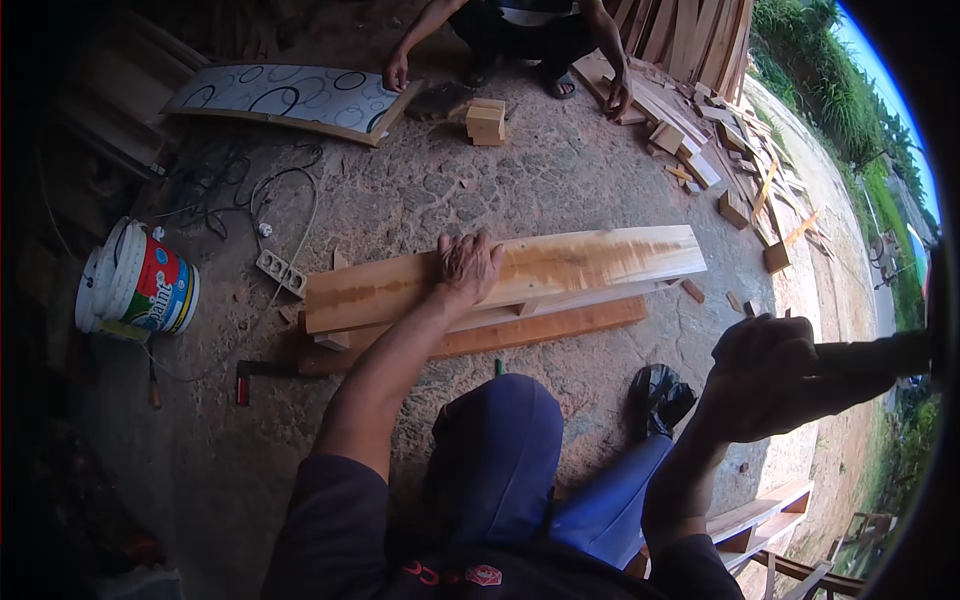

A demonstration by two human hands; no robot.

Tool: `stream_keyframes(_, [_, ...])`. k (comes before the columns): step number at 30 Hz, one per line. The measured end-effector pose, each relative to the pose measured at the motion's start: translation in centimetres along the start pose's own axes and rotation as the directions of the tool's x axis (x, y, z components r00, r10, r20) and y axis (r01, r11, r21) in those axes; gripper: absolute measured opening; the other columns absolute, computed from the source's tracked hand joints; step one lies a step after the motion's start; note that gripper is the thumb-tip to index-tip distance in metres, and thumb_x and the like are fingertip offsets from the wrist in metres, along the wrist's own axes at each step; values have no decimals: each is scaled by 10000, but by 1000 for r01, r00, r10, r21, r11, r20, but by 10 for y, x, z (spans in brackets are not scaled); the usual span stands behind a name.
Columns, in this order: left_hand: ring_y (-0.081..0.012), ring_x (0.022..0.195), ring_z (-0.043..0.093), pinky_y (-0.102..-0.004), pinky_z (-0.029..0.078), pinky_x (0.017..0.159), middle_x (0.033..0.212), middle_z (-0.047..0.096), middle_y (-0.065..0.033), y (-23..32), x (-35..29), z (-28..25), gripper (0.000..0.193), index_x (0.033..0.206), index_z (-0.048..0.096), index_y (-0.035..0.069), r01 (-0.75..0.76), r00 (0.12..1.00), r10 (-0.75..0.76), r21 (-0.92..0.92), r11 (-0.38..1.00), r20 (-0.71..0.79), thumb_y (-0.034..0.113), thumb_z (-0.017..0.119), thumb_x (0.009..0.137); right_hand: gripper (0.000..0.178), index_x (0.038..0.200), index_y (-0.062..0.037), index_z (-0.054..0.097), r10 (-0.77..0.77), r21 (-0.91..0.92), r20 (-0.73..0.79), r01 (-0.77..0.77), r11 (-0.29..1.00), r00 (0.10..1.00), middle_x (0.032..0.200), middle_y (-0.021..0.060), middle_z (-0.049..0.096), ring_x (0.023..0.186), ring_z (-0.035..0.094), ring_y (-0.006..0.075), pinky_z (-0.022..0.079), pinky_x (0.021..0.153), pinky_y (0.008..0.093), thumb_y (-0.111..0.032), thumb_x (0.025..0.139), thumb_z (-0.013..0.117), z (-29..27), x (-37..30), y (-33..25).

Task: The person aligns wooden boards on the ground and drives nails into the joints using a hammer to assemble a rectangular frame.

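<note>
A long pale wooden board (590,262) lies across the floor in front of me, on top of narrower wooden pieces. My left hand (468,268) presses down on its middle, fingers curled over the far edge. Beneath and nearer to me runs a browner beam (560,328). On the right, my right hand (765,375) is raised and closed round a dark-handled tool (870,355). The tool's far end runs into the dark rim of the picture, so its kind is hidden.
A paint bucket (135,280) stands left, near a white power strip (280,272) and cables. Across from me another person (530,40) crouches beside a circle-patterned panel (290,95) and a small wood block (486,122). Wood offcuts (740,150) litter the right; a black bag (660,398) lies nearer.
</note>
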State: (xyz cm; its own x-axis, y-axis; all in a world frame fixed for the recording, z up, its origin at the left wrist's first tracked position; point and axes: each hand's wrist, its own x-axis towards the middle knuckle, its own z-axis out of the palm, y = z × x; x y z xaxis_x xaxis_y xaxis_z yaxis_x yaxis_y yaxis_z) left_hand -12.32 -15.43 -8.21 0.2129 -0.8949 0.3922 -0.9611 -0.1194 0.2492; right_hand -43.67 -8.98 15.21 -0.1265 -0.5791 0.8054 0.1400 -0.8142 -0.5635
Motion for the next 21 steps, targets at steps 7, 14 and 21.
stream_keyframes(7, [-314, 852, 641, -478, 359, 877, 836, 689, -154, -11, 9, 8, 306, 923, 621, 83, -11, 998, 12, 24, 1000, -54, 382, 570, 958, 679, 1573, -183, 263, 702, -791, 579, 76, 607, 415, 693, 222, 639, 611, 639, 413, 481, 559, 525, -121, 962, 551, -8, -134, 110])
stream_keyframes(14, [-313, 840, 638, -475, 356, 875, 816, 681, -146, -9, 1, 6, 299, 901, 615, 87, -10, 1000, 9, -22, 1000, -19, 376, 567, 957, 647, 1447, 166, 297, -26, -666, 440, 346, 661, 897, 931, 310, 658, 672, 671, 410, 523, 563, 474, 47, 894, 613, 17, -92, 53])
stream_keyframes(21, [-337, 885, 640, -495, 389, 880, 865, 681, -162, -12, 0, 7, 335, 935, 628, 78, 21, 1000, -20, -51, 998, 20, 407, 566, 951, 742, 1597, -184, 208, 757, -840, 532, 120, 530, 379, 676, 226, 643, 580, 651, 408, 487, 555, 561, -113, 943, 549, -10, -143, 83])
